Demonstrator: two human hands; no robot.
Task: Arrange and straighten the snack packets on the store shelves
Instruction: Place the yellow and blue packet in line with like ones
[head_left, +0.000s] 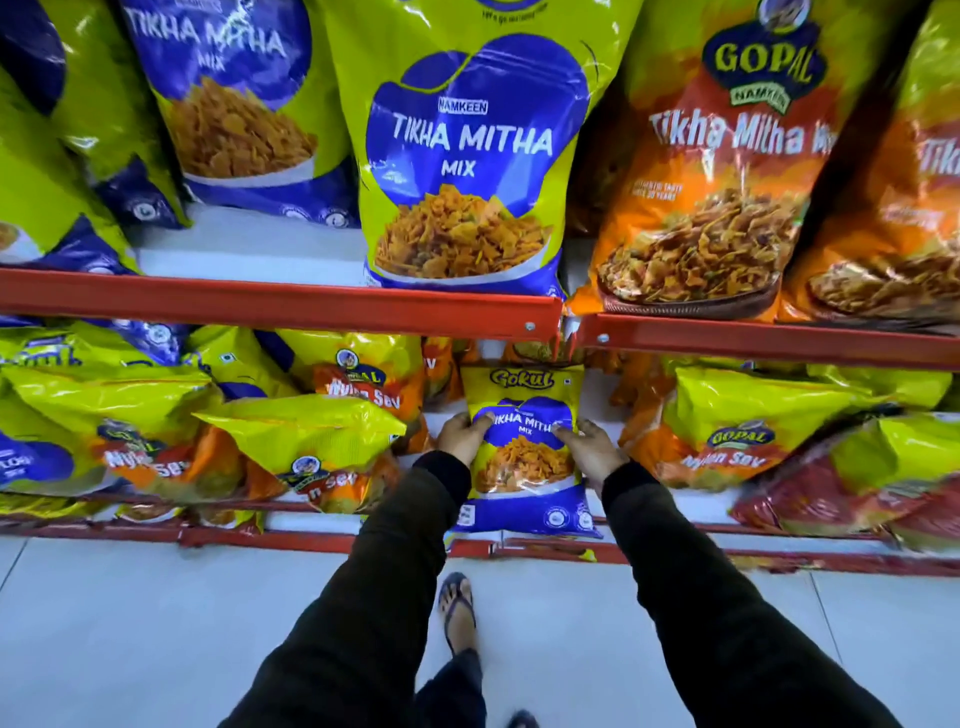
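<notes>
While upright, yellow-blue packet (524, 447)

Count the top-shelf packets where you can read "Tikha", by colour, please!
Green packets: 2
Orange packets: 2
Total: 4

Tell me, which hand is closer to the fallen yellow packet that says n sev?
Left. The left hand grips the Gokul packet just right of that tipped packet. The right hand holds the Gokul packet's far side, farther away.
</notes>
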